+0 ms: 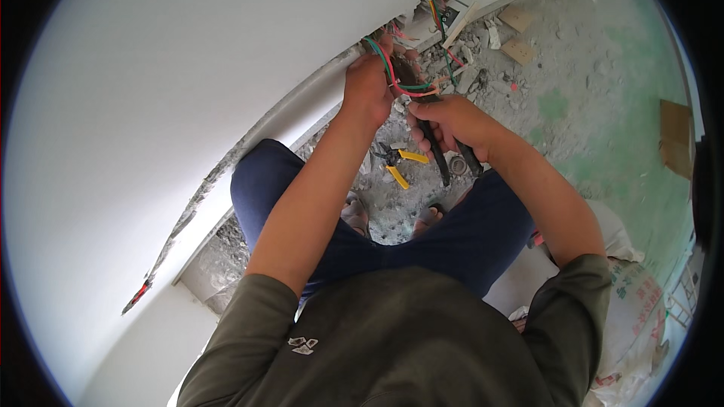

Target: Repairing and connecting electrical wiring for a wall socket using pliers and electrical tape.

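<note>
My left hand [368, 89] is closed around red and green electrical wires [400, 89] that come out of the slot low in the white wall. My right hand [456, 124] grips black-handled pliers [436, 152], whose handles point back toward my knees. The dark head of the pliers is beside my left fingers and the wire ends, partly covered by them. Stripped tips of the wires show just above my right thumb. On the floor below my hands lies a second pair of pliers [400, 167] with yellow handles.
Rubble [475, 68] and plaster bits cover the floor along the wall. More coloured wires [437, 19] stick out farther along. Cardboard [676, 138] lies at the right, and a white printed sack [630, 309] stands near my right elbow. A ring-shaped roll [458, 165] is beside the black handles.
</note>
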A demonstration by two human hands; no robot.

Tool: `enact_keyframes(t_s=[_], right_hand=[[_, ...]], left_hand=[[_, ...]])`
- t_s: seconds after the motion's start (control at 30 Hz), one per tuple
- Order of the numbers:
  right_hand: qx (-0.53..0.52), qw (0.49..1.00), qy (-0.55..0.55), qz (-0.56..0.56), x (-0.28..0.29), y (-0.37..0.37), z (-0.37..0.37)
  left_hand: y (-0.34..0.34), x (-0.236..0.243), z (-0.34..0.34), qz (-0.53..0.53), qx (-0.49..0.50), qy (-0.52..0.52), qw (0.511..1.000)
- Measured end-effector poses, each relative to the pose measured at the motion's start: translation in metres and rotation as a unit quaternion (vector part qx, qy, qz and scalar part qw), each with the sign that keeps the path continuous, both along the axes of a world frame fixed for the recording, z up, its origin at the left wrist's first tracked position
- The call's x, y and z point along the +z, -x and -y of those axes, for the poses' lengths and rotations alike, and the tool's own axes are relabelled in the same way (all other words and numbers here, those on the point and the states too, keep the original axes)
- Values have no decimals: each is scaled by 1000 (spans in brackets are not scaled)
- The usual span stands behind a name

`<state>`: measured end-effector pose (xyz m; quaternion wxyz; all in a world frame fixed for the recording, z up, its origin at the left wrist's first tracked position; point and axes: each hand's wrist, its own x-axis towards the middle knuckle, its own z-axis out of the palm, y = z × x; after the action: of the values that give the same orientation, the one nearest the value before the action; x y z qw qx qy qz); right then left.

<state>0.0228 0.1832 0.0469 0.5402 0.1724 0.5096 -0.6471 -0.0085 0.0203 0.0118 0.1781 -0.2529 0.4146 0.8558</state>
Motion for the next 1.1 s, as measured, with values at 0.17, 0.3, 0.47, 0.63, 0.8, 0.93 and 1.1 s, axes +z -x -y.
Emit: enact_keyframes(t_s=[0.17,0.3,0.47,0.63,0.8,0.93,1.1], right_hand=[[66,998,-16,5,12,17,-8],[121,991,-2,54,20,36,-17],[83,995,-39,-48,-1,4,-14],[55,992,-76,-80,-6,-9,-4],[62,990,-84,-98,-7,-1,-2],[68,989,-88,-95,0,3,-2],[96,981,-124,-115,11,9,2]], left_hand=[[0,-3,-1,1,1,0,1000],[1,-3,0,3,18,-11,1000],[1,-3,-2,14,2,-5,1000],[0,3,-1,11,9,-10,1000],[0,-2,-1,-10,13,-25,1000],[0,0,-1,-7,16,-34,999],[0,-2,1,-10,9,-29,1000]])
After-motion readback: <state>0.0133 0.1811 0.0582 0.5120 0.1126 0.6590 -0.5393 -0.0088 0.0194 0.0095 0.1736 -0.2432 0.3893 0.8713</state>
